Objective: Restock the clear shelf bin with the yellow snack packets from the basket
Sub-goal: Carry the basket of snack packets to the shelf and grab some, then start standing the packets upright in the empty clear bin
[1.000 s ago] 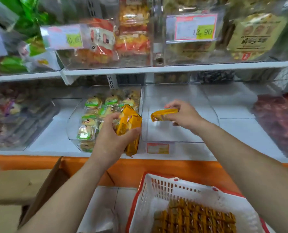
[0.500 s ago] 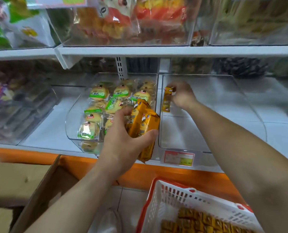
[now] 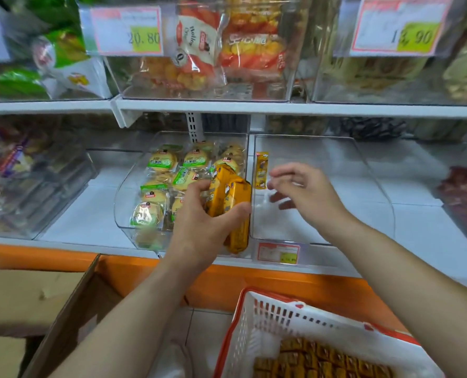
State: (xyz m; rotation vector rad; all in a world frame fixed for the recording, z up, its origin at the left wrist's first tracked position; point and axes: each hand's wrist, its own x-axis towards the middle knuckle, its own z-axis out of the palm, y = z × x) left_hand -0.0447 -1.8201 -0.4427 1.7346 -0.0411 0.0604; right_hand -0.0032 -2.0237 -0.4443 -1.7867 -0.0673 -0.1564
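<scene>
The basket point(image 3: 250, 326) holds many yellow packets point(image 3: 322, 361). The clear bin point(image 3: 377, 184) holds one packet point(image 3: 261, 170), upright against its left wall. The left hand point(image 3: 199, 225) grips a bundle point(image 3: 228, 197) just beside it; the right hand point(image 3: 308, 192) hovers over the bin, fingers point(image 3: 284, 172) loosely spread, empty.

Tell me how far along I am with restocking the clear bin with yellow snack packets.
Barely started. Done: one slim yellow snack packet stands against the left wall of the clear plastic shelf bin. In hand: the left hand grips a bundle of yellow packets beside the bin; the right hand is open and empty over it. Left: many loose yellow packets in the white slotted plastic basket.
</scene>
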